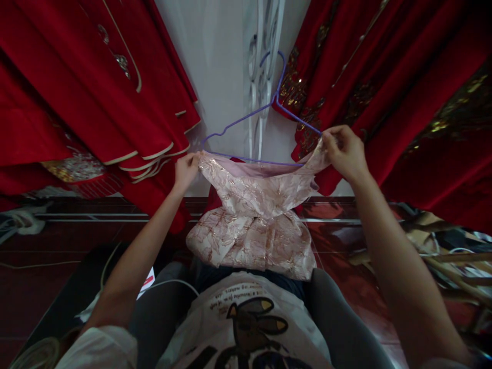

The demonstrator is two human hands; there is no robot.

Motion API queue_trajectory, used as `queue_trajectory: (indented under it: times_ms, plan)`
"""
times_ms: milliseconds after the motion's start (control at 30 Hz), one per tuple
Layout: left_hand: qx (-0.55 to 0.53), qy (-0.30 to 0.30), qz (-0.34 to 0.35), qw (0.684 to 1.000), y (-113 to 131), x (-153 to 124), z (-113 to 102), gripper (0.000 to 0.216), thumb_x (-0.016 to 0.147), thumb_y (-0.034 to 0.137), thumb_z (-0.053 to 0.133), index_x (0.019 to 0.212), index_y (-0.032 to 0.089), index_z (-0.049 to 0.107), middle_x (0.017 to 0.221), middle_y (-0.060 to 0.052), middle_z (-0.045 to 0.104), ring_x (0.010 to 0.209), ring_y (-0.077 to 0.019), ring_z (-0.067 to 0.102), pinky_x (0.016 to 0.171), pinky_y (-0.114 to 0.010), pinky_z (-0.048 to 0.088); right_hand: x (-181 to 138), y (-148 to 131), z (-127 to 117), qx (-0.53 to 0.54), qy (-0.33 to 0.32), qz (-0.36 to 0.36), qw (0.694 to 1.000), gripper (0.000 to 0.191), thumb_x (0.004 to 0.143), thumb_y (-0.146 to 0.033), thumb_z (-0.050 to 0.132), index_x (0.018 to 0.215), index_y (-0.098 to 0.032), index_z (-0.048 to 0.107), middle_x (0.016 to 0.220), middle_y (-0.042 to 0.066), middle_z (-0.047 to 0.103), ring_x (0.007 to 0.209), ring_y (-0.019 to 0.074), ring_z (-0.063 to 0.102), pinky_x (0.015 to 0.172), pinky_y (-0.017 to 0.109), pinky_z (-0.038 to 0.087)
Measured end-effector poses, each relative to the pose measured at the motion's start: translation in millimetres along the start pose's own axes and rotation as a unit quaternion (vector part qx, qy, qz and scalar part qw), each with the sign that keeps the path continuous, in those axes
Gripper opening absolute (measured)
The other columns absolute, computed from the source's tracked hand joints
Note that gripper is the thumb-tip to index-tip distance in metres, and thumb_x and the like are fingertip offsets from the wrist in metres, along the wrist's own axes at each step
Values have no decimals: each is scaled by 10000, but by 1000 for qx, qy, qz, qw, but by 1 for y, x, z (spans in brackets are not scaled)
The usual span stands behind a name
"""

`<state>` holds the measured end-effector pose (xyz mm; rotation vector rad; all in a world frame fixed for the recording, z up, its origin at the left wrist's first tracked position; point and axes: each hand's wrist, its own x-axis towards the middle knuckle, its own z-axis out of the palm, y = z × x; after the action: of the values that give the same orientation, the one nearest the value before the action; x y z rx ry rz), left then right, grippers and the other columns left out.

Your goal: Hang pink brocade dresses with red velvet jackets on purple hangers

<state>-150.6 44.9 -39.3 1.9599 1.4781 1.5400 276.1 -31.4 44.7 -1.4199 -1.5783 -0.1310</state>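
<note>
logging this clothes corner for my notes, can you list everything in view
dress: one, pale pink and gold, centre, against the hanger
hanger: one, purple wire, centre, hook at the grille
red garments: several, red with gold trim, left and right
grille: one, white, top centre
floor: one, dark red, below
cables: few, white, left floor
wooden sticks: few, tan, right edge
left hand: one, fingers pinching dress's left shoulder
right hand: one, fingers pinching right shoulder

Floor (338, 225): dark red glossy tile. Metal track strip (96, 218) along wall base. Thin white cable (38, 265) lies L; pale bundle (19, 221) far L. Wooden sticks (453, 266) piled R.
</note>
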Motion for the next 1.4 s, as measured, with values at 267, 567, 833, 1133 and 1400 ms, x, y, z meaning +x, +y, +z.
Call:
queue_trajectory:
  times_ms: [267, 567, 833, 1133, 1400]
  plan:
    - [-19, 8, -24, 1000, -17, -4, -1, 404, 873, 511, 457, 756, 167, 632, 665, -11, 606, 648, -142, 548, 608, -232, 407, 1, 3, 0, 9, -22, -10, 1000, 227, 924, -360, 540, 1047, -188, 622, 850, 22, 670, 668, 106, 524, 658, 217, 405]
    - [6, 33, 1, 999, 5, -3, -7, 432, 912, 521, 441, 707, 169, 586, 612, 10, 532, 616, -126, 502, 582, -230, 373, 1, -4, -11, -4, -22, -33, 999, 155, 930, -351, 558, 974, -206, 593, 879, 21, 664, 700, 111, 543, 695, 227, 418]
    - [-16, 43, 14, 999, 5, -5, -8, 443, 907, 526, 472, 659, 167, 550, 601, 16, 510, 603, -120, 489, 581, -236, 374, 2, -2, -11, 17, -3, -41, 999, 160, 901, -353, 588, 917, -194, 605, 834, 32, 663, 689, 126, 555, 654, 249, 417]
    - [-39, 44, 42, 997, 8, 16, -6, 395, 931, 485, 478, 780, 154, 632, 677, 7, 604, 638, -109, 530, 628, -251, 403, 3, 1, -11, 47, -6, -41, 998, 210, 885, -432, 588, 886, -222, 599, 811, 38, 661, 706, 165, 596, 658, 299, 441]
    - [35, -44, 170, 984, 89, 53, 8, 436, 922, 540, 472, 807, 162, 657, 673, 5, 626, 692, -117, 581, 655, -218, 418, 6, -7, 4, 16, -33, -47, 998, 257, 938, -454, 460, 1037, -237, 556, 945, 76, 670, 849, 219, 638, 769, 360, 471]
